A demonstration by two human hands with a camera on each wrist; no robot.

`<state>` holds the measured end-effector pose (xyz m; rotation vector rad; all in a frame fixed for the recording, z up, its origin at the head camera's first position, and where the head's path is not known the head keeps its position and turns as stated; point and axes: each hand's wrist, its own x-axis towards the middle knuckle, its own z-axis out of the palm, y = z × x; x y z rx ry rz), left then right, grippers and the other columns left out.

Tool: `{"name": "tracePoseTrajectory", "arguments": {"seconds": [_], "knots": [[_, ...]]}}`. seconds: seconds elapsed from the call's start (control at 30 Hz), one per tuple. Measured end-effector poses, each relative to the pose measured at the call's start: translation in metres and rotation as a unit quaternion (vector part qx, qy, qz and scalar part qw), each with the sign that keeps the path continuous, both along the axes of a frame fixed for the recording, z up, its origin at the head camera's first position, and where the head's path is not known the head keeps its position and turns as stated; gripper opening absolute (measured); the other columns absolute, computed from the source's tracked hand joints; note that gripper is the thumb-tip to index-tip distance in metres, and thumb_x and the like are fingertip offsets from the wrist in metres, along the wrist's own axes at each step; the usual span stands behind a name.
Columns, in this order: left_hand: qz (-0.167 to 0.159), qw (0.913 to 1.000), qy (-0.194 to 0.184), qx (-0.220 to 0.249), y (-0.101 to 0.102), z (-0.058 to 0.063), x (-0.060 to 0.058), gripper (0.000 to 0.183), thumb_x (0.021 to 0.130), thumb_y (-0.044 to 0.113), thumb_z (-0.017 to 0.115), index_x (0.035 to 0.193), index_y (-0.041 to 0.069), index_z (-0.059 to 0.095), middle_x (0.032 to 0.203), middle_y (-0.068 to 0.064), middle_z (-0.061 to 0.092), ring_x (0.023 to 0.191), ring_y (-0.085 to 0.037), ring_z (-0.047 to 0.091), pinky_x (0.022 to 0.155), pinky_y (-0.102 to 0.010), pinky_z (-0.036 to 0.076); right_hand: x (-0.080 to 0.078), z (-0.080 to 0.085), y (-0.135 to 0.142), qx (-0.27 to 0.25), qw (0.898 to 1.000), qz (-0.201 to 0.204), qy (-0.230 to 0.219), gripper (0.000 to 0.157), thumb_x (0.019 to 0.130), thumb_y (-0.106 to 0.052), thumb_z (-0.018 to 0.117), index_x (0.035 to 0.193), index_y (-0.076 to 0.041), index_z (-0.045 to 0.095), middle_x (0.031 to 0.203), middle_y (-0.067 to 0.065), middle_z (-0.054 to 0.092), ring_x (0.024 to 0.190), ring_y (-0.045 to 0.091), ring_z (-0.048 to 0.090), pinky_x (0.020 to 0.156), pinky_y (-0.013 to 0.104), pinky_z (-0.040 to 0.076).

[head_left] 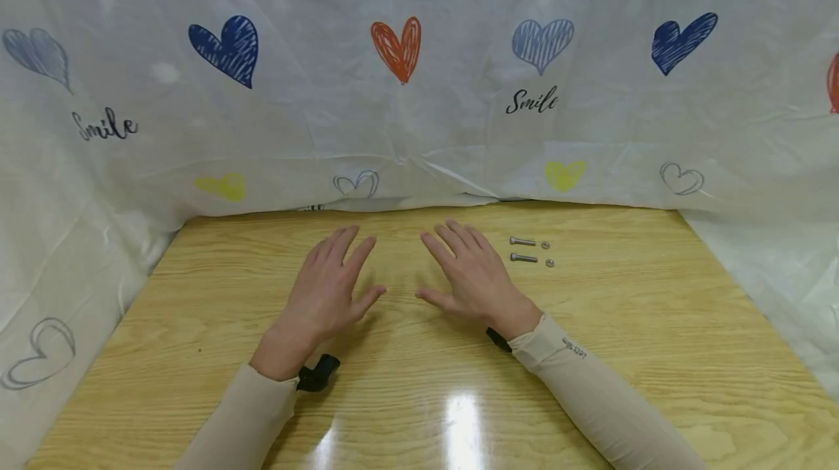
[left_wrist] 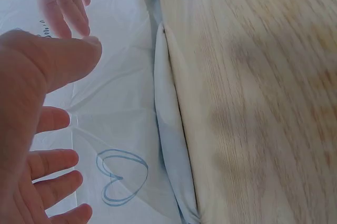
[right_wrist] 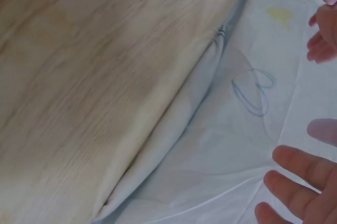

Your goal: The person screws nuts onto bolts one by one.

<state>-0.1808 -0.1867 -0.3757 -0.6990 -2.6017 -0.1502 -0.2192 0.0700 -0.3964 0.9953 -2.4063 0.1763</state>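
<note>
My left hand hovers over the wooden table, fingers spread and holding nothing. Facing it, my right hand is also spread, palm down, with nothing in its grasp. Just right of the right hand lie two metal bolts, an upper bolt and a lower bolt, both lying flat. Beside their threaded ends are two small nuts, one upper nut and one lower nut. In the left wrist view the left thumb shows large; the right wrist view shows the right fingers.
A white cloth printed with hearts and "Smile" hangs behind the table's far edge and along both sides. Black wrist mounts show under both wrists, the left mount more fully. Light glares off the tabletop near the front.
</note>
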Motion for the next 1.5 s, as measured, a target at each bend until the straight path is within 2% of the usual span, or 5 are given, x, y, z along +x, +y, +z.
{"name": "tracePoseTrajectory", "arguments": {"seconds": [0.23,0.43,0.8,1.17,1.5], "knots": [[-0.032,0.9989,0.021,0.027,0.003,0.001,0.0,0.067,0.081,0.039,0.076,0.132,0.002,0.052,0.138,-0.023,0.043,0.123,-0.042,0.045,0.096,-0.057,0.039,0.002,0.004,0.001,-0.013,1.0,0.011,0.007,0.068,0.084,-0.054,0.064,0.133,-0.008,0.052,0.133,0.014,0.052,0.129,0.031,0.043,0.108,0.043,0.032],[-0.04,0.9982,0.028,0.036,0.004,0.003,0.002,0.063,0.081,0.036,0.076,0.13,0.003,0.054,0.135,-0.023,0.045,0.121,-0.041,0.047,0.094,-0.056,0.041,0.004,0.006,0.002,-0.023,1.0,0.008,-0.002,0.054,0.086,-0.047,0.065,0.123,-0.008,0.059,0.128,0.012,0.056,0.126,0.031,0.046,0.105,0.042,0.035],[-0.053,0.9965,0.027,0.059,0.011,0.004,0.004,0.061,0.08,0.033,0.078,0.128,0.002,0.054,0.133,-0.022,0.049,0.119,-0.04,0.049,0.093,-0.055,0.043,0.005,0.009,0.005,-0.033,0.999,0.017,0.007,0.049,0.086,-0.043,0.068,0.12,-0.008,0.061,0.122,0.01,0.059,0.121,0.029,0.05,0.102,0.042,0.039],[-0.074,0.9945,0.034,0.066,0.023,0.007,0.004,0.059,0.08,0.03,0.078,0.127,0.002,0.054,0.13,-0.022,0.051,0.114,-0.039,0.053,0.089,-0.053,0.046,0.005,0.013,0.015,-0.038,0.999,0.017,0.007,0.036,0.086,-0.029,0.066,0.115,-0.007,0.063,0.115,0.007,0.06,0.112,0.025,0.055,0.097,0.04,0.043],[-0.099,0.9934,0.007,0.057,0.049,0.006,-0.001,0.056,0.082,0.032,0.076,0.127,0.004,0.055,0.13,-0.019,0.052,0.113,-0.035,0.055,0.092,-0.05,0.046,0.007,0.011,0.033,-0.044,0.999,0.012,0.005,0.035,0.086,-0.029,0.068,0.112,-0.006,0.064,0.11,0.006,0.061,0.105,0.023,0.058,0.09,0.038,0.047]]}}
